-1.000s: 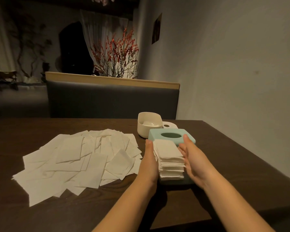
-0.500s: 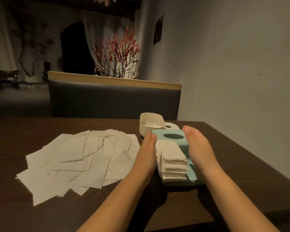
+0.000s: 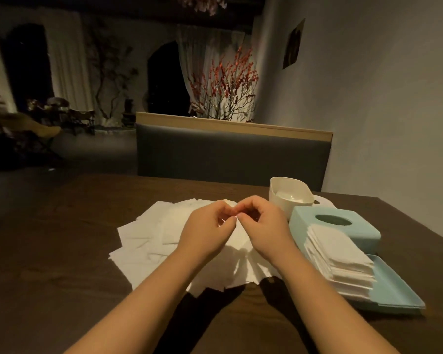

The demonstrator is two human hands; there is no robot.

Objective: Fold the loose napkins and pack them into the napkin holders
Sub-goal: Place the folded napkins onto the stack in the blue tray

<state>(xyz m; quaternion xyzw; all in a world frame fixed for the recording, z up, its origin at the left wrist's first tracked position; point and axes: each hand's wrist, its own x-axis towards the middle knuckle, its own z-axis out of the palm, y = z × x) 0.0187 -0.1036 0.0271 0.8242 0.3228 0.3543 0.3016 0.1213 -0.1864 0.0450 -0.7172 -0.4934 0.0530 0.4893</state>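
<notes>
Loose white napkins lie spread over the dark wooden table. My left hand and my right hand meet above the pile, fingertips pinching the top edge of one napkin lifted from it. To the right, a stack of folded napkins sits in the open teal holder base. The teal lid with its oval slot lies just behind the stack.
A white open holder with a white lid beside it stands behind the teal lid. A grey padded bench back faces me across the table. A plain wall runs along the right side.
Both hands left the stack in the teal holder and moved left over the loose pile, where they picked up one napkin. The view has shifted left.
</notes>
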